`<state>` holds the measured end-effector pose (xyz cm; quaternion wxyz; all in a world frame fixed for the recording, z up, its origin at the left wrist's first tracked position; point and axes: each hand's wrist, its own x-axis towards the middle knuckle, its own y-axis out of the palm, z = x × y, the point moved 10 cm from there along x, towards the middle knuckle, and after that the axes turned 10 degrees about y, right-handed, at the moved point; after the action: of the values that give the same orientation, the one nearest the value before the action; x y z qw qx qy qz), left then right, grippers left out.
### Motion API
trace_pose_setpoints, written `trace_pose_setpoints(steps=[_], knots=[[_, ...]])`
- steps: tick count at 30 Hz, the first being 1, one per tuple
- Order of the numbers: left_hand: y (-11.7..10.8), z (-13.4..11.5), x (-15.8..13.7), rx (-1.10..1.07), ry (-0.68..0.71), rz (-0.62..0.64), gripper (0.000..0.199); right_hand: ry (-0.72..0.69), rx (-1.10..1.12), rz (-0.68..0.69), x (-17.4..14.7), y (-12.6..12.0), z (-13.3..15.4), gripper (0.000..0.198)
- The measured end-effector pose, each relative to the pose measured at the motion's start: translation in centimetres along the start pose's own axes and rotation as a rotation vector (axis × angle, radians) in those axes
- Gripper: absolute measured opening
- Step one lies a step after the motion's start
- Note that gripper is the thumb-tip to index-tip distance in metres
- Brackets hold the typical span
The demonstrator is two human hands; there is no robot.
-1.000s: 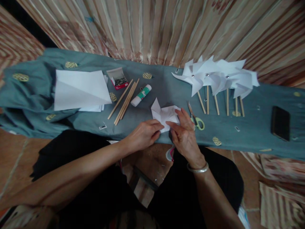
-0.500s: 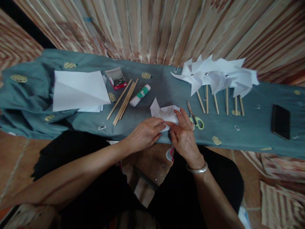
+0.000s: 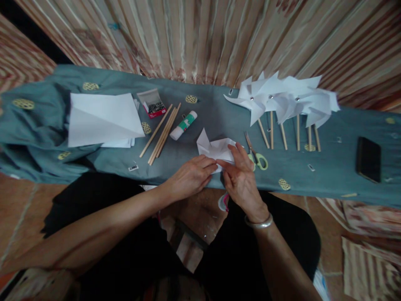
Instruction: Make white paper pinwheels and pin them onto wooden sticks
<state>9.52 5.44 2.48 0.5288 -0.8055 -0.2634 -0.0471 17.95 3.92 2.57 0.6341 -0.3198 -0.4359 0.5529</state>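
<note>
Backdrop: a beige and brown striped fabric curtain [image 3: 188,46] hangs along the far side of a long, narrow counter [image 3: 332,171], which is draped in grey-green cloth with yellow oval prints.

Far right of centre: a row of overlapping white paper pinwheels [image 3: 288,96], their pale sticks pointing toward the person; silver dots show at three centres. Left end: an uneven stack of white paper sheets [image 3: 105,121].

Near edge, centre: the left hand [image 3: 191,174] grasps the near edge of a white, folded, pointed piece of paper [image 3: 214,149], which lies on the counter. The right hand [image 3: 242,179] spreads its fingers over the paper's right part; whether its thumb grips underneath cannot be told. Both hands partly cover the piece.

Left of the paper: slim, pale wooden sticks [image 3: 164,137], one slightly apart from the rest. Right end: a black rectangular phone [image 3: 369,159], well apart from the hands.

Closest obstruction: scissors with light-green handles [image 3: 254,152], just beside the right hand, blades pointing away from the person. Beyond the left hand lies a white and green cylindrical glue stick [image 3: 184,125].

Farther back: a small, open red and white cardboard box [image 3: 152,104] containing small dark metallic pieces, too small to identify.
</note>
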Motion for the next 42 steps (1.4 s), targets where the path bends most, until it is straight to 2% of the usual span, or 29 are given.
trace_pose_setpoints(steps=[12,25,31,42], knots=[[0.0,-0.1,0.1,0.035,0.017,0.005,0.019,0.016,-0.036,-0.042,0.3,-1.0,-0.3,0.034],[0.0,-0.1,0.1,0.04,0.014,0.015,0.019,0.003,-0.096,0.003,0.3,0.0,-0.4,0.032],[0.1,-0.2,0.3,0.069,0.023,0.03,0.018,-0.005,-0.06,-0.023,0.1,0.4,-0.6,0.032],[0.2,-0.1,0.5,0.062,0.003,0.053,0.018,-0.037,-0.118,-0.034,0.3,1.0,0.8,0.03]])
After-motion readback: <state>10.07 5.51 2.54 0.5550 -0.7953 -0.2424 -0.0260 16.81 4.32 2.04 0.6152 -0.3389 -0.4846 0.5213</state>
